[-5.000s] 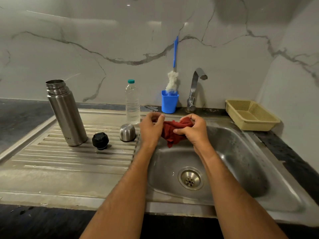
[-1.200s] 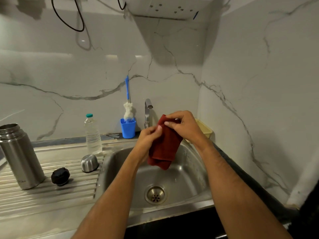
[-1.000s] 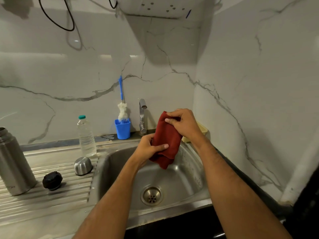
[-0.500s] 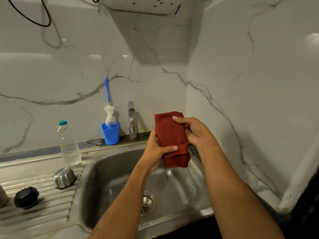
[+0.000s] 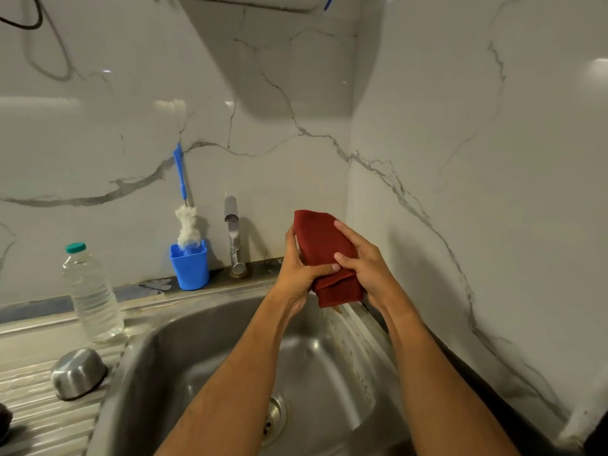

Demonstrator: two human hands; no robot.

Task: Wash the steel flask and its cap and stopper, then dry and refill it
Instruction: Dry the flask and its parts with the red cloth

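A folded dark red cloth (image 5: 320,240) is held upright above the right side of the sink (image 5: 204,350). My left hand (image 5: 296,274) grips its lower left edge, thumb across the front. My right hand (image 5: 365,268) holds it from the right, fingers over its face. The steel cap (image 5: 77,373) lies upside down on the ribbed drainboard (image 5: 39,419) at the left. Only a sliver of the black stopper (image 5: 4,422) shows at the left edge. The flask is out of view.
A clear water bottle (image 5: 92,297) with a green lid stands behind the cap. A blue cup (image 5: 190,269) holding a bottle brush (image 5: 184,205) sits by the tap (image 5: 233,235). Marble walls close the corner at the right. The drain (image 5: 274,419) lies between my forearms.
The view has swung right, so the flask left the frame and the stopper nearly has. Both hands carried the cloth right and folded it flat, and my right hand now covers its front.
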